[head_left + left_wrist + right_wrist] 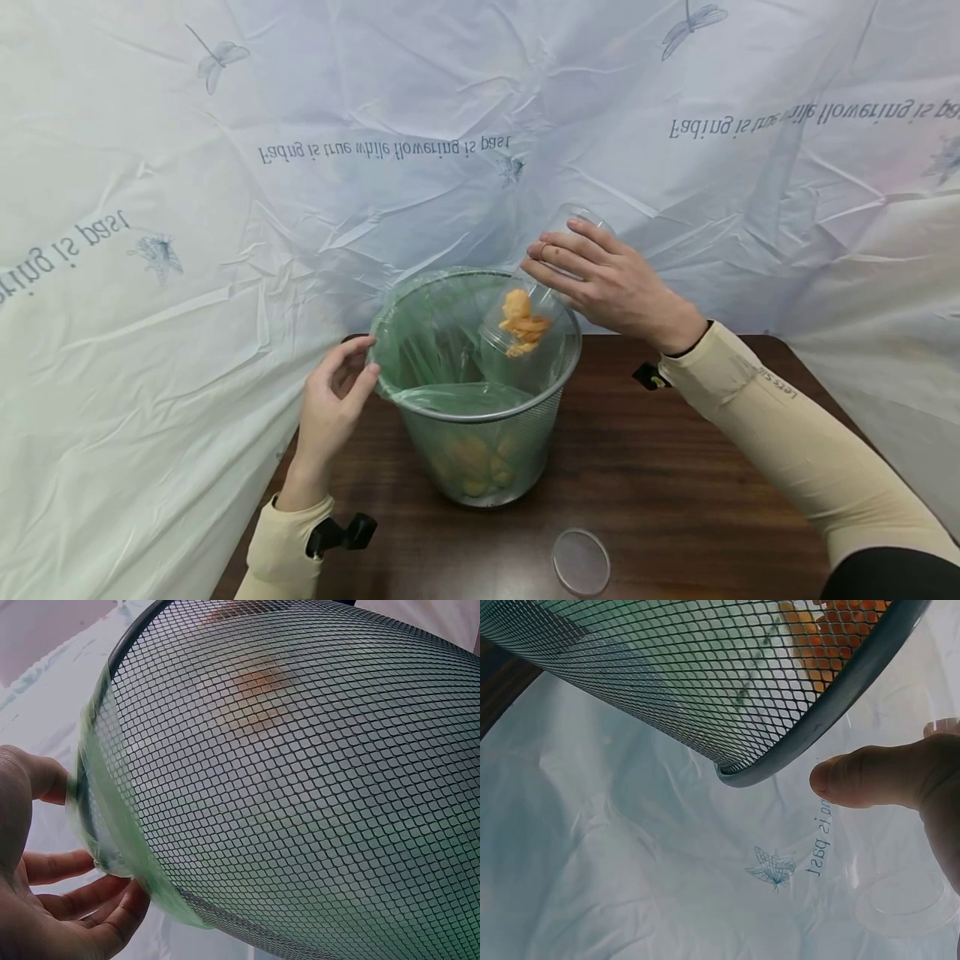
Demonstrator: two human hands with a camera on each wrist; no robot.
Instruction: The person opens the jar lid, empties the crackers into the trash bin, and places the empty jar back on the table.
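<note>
A mesh wastebasket (551, 417) stands on the table, lined with a thin green plastic bag (420, 333) folded over its rim. My left hand (333, 404) holds the bag's folded edge at the left rim, thumb and fingers bent around it; the left wrist view shows this hand (67, 885) close up. Over the basket's right side, my right hand (600, 279) grips a clear plastic jar (491, 329), tilted mouth-down to the left. Orange, lumpy pieces (522, 321) lie near its mouth. The right wrist view shows the thumb (870, 776) beside the jar.
A round clear lid (581, 562) lies on the dark wooden table (675, 467) in front of the basket. Yellowish-orange shapes (472, 462) show dimly through the mesh near the bottom. A white printed sheet (337, 100) hangs behind and on both sides.
</note>
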